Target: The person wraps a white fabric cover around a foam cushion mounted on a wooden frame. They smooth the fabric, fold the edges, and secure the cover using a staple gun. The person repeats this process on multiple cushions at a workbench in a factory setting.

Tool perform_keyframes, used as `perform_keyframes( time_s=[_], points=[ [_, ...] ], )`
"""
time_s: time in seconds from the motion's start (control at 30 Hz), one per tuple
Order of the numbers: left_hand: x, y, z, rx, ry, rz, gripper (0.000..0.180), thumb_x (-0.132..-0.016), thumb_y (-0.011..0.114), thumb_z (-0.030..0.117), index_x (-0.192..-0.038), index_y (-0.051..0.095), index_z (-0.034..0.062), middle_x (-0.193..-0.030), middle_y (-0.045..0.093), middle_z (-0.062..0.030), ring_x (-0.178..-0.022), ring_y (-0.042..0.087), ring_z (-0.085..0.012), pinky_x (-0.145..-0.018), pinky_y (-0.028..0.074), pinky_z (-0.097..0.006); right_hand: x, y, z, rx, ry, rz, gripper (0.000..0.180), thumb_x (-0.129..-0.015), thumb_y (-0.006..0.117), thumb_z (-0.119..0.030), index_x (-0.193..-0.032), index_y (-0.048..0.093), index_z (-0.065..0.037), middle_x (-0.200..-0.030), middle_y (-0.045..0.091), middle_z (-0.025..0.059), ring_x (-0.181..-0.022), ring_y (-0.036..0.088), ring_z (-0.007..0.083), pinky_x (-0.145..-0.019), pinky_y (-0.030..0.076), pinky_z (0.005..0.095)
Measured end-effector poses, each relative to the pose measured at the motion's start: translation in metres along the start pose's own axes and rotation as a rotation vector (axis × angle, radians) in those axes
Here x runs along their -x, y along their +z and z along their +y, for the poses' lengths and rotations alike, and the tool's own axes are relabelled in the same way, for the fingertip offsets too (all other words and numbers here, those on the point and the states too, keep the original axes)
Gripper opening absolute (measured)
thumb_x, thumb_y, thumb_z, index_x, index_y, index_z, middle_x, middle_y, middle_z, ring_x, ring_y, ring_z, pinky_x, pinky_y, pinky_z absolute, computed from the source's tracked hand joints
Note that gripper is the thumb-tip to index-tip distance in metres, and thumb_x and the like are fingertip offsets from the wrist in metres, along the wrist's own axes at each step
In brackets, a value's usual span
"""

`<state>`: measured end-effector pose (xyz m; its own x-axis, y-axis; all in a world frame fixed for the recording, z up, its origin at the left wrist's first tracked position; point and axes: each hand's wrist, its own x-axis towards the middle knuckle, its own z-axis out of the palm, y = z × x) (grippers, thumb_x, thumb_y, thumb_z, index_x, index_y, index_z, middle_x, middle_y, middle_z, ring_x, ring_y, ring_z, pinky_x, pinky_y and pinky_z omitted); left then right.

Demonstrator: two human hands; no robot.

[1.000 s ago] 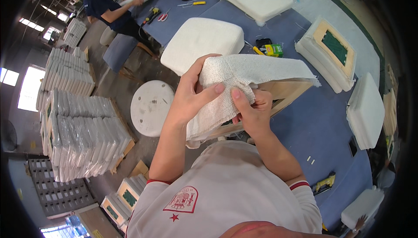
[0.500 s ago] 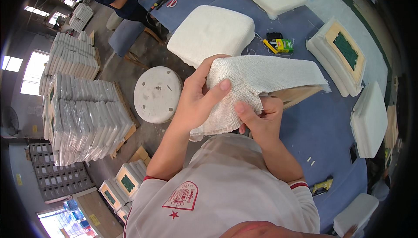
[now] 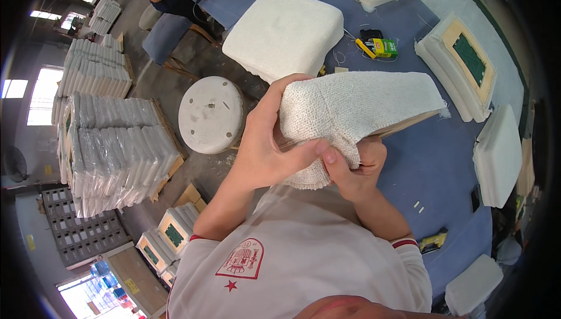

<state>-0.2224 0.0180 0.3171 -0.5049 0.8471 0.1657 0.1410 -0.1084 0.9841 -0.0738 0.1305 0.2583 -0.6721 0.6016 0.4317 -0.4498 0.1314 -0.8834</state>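
Gripping the white fabric [image 3: 365,100] with bare fingers [image 3: 374,151].

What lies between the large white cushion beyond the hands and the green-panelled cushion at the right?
In the head view, a yellow tool, a green-and-yellow box and a black object lie between them on the blue table.

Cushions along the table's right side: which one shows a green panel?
The upper-right cushion, with a wooden frame around the green panel; the lower two show plain white.
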Motion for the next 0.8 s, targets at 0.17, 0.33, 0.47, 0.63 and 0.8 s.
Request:
perform_keyframes(
  time_s=[0.17,0.33,0.47,0.63,0.8],
  points=[
    [0.000,0.002,0.002,0.000,-0.023,0.003,0.082,-0.083,0.088,0.015,-0.153,0.050,-0.0046,-0.138,0.066,-0.0174,-0.130,0.064,-0.0225,-0.112,0.050,-0.038,0.000,-0.003,-0.003,0.015,0.037,-0.042,0.028,-0.099,0.078,-0.010,-0.074,0.071,-0.001,-0.064,0.067,-0.0001,-0.061,0.061,0.0087,-0.060,0.046,0.0271],
    [-0.020,-0.004,-0.004,0.048,-0.089,0.029,0.074,-0.089,0.087,0.017,-0.152,0.053,-0.0037,-0.134,0.068,-0.0151,-0.127,0.064,-0.0214,-0.109,0.051,-0.037,0.011,-0.026,0.020,-0.080,0.291,-0.053,0.013,-0.098,0.080,-0.010,-0.100,0.082,0.003,-0.080,0.079,0.0061,-0.074,0.072,0.0089,-0.069,0.056,0.0268],
    [-0.043,-0.030,-0.016,0.092,-0.149,0.128,0.069,-0.092,0.082,0.022,-0.151,0.055,-0.0028,-0.133,0.069,-0.0138,-0.123,0.065,-0.0205,-0.108,0.051,-0.035,0.065,-0.093,0.067,0.427,0.528,0.027,0.030,-0.100,0.078,-0.009,-0.129,0.078,-0.001,-0.094,0.082,0.0083,-0.084,0.075,0.0109,-0.078,0.059,0.0286],
    [-0.059,-0.059,-0.039,0.175,-0.219,0.191,0.066,-0.094,0.078,0.022,-0.150,0.056,-0.0054,-0.136,0.069,-0.0142,-0.126,0.066,-0.0212,-0.111,0.050,-0.034,0.258,-0.246,0.133,0.775,0.765,0.651,0.036,-0.106,0.074,-0.016,-0.140,0.074,-0.005,-0.109,0.075,0.0052,-0.101,0.069,0.0129,-0.090,0.055,0.0309],
    [-0.061,-0.046,-0.040,0.195,-0.156,0.182,0.065,-0.096,0.068,0.020,-0.154,0.053,-0.0077,-0.139,0.070,-0.0159,-0.126,0.069,-0.0208,-0.109,0.054,-0.034,0.507,-0.369,0.127,1.936,0.762,1.196,0.051,-0.100,0.073,-0.026,-0.149,0.067,-0.011,-0.128,0.076,0.0152,-0.120,0.071,0.0378,-0.105,0.055,0.0505]
  ],
)
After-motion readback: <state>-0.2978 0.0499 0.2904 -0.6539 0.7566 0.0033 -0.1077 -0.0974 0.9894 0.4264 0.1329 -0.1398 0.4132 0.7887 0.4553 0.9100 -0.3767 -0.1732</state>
